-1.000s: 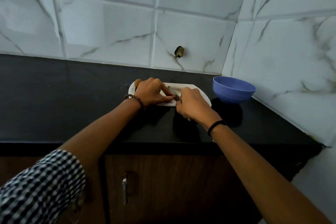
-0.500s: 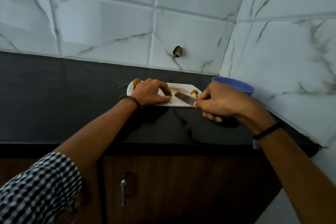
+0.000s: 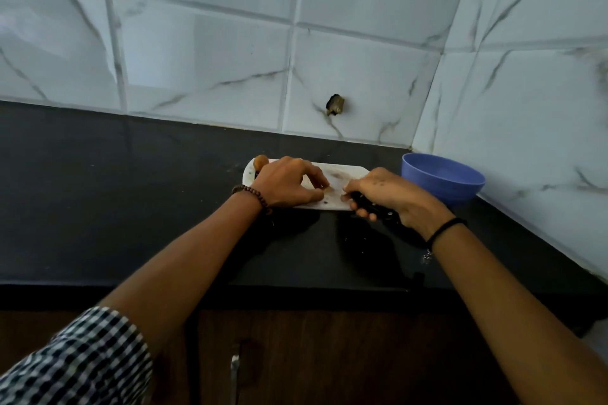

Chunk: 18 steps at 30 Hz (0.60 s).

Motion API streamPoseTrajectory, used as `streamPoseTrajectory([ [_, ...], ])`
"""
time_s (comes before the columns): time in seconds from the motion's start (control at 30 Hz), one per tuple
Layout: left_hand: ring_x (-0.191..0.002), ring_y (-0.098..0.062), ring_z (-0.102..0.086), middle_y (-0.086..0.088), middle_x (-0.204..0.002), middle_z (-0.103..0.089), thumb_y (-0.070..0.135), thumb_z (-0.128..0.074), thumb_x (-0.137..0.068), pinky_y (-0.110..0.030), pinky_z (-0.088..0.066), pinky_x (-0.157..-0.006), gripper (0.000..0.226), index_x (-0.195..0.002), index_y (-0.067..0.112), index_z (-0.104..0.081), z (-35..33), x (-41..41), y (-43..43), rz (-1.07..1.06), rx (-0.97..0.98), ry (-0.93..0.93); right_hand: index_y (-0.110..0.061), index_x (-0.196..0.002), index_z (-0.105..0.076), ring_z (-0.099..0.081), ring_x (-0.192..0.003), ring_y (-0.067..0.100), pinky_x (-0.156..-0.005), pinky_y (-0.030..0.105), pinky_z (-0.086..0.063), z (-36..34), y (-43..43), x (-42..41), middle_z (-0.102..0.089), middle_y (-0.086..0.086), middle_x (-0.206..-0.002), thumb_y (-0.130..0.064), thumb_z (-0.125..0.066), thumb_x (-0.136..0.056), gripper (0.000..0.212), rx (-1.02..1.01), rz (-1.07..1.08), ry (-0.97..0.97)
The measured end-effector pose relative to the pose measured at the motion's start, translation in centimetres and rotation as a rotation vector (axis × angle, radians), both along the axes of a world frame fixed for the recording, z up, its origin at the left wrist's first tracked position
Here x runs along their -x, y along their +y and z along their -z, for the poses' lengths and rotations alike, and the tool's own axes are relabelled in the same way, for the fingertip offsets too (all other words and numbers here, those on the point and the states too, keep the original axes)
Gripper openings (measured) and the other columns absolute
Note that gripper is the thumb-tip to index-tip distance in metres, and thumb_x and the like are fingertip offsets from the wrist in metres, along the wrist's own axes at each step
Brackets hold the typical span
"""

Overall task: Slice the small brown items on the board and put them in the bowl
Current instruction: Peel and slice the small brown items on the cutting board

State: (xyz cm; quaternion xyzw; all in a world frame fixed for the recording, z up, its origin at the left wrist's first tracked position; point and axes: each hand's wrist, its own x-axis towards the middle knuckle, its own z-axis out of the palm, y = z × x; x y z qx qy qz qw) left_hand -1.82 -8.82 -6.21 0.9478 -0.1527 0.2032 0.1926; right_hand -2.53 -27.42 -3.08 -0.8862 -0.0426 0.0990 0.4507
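A white cutting board (image 3: 343, 171) lies on the black counter. My left hand (image 3: 288, 182) rests on it, fingertips pinching a small brown item (image 3: 324, 188) against the board. Another brown item (image 3: 261, 160) sits at the board's left end, partly behind my wrist. My right hand (image 3: 386, 194) is at the board's right end, closed on the black handle of a knife (image 3: 375, 207); its blade is hidden under my fingers, which almost touch my left fingertips. The blue bowl (image 3: 442, 179) stands just right of the board; I cannot see its contents.
The black counter (image 3: 131, 200) runs left from the board and meets marble-tiled walls behind and to the right. A dark hole (image 3: 335, 104) marks the back wall. A wooden cabinet with a metal handle (image 3: 234, 371) is below the counter's front edge.
My right hand with the knife swung right towards the bowl, then came back to the board beside my left fingertips. My left hand stayed on the board.
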Motion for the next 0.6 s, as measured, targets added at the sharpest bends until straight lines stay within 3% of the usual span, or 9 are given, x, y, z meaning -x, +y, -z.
streamPoseTrajectory([
  [0.17, -0.059, 0.006, -0.046, 0.029, -0.049, -0.039, 0.039, -0.068, -0.082, -0.021, -0.031, -0.070, 0.013, -0.094, 0.039, -0.072, -0.3, -0.1, 0.1, -0.006, 0.003, 0.003, -0.005, -0.096, -0.065, -0.048, -0.044, 0.011, -0.039, 0.021, -0.038, 0.1, -0.2, -0.2, -0.055, 0.004, -0.064, -0.017, -0.047, -0.097, 0.021, 0.034, 0.009, 0.137],
  [0.27, -0.061, 0.005, -0.047, 0.029, -0.049, -0.041, 0.041, -0.071, -0.079, -0.026, -0.038, -0.079, 0.010, -0.089, 0.038, -0.073, -0.1, -0.6, 0.3, -0.015, 0.023, 0.000, -0.004, -0.096, -0.063, -0.044, -0.041, 0.010, -0.035, 0.019, -0.035, -0.3, -0.7, 0.0, -0.052, 0.003, -0.060, -0.015, -0.046, -0.096, 0.020, -0.023, 0.010, 0.196],
  [0.37, -0.063, 0.005, -0.047, 0.029, -0.055, -0.044, 0.045, -0.071, -0.078, -0.033, -0.040, -0.088, 0.013, -0.088, 0.039, -0.074, 0.2, -1.0, 0.5, -0.026, 0.028, -0.003, -0.004, -0.096, -0.063, -0.042, -0.040, 0.009, -0.033, 0.019, -0.033, -0.6, -1.2, 0.2, -0.052, 0.002, -0.057, -0.018, -0.044, -0.099, 0.023, -0.139, 0.021, 0.176],
  [0.43, -0.064, 0.005, -0.047, 0.029, -0.057, -0.043, 0.044, -0.070, -0.079, -0.030, -0.038, -0.084, 0.013, -0.091, 0.038, -0.074, 0.2, -1.0, 0.5, -0.017, 0.023, -0.004, -0.005, -0.095, -0.063, -0.041, -0.040, 0.008, -0.033, 0.018, -0.032, -0.7, -1.3, 0.3, -0.052, 0.001, -0.057, -0.026, -0.045, -0.101, 0.028, -0.197, 0.023, 0.136],
  [0.53, -0.067, 0.005, -0.049, 0.030, -0.062, -0.048, 0.042, -0.068, -0.082, -0.025, -0.034, -0.079, 0.014, -0.094, 0.038, -0.073, 0.2, -1.1, 0.6, 0.006, 0.015, 0.003, -0.005, -0.096, -0.065, -0.044, -0.041, 0.008, -0.036, 0.018, -0.035, -0.7, -1.2, 0.0, -0.054, 0.001, -0.060, -0.038, -0.053, -0.100, 0.035, -0.119, 0.034, 0.032],
  [0.6, -0.073, 0.003, -0.052, 0.028, -0.074, -0.057, 0.046, -0.065, -0.083, -0.028, -0.038, -0.083, 0.015, -0.094, 0.039, -0.072, 0.5, -1.5, 0.6, 0.011, 0.020, 0.009, -0.006, -0.097, -0.065, -0.043, -0.042, 0.007, -0.036, 0.018, -0.035, -0.6, -1.0, -0.3, -0.053, 0.000, -0.061, -0.036, -0.057, -0.098, 0.031, -0.109, 0.022, 0.054],
])
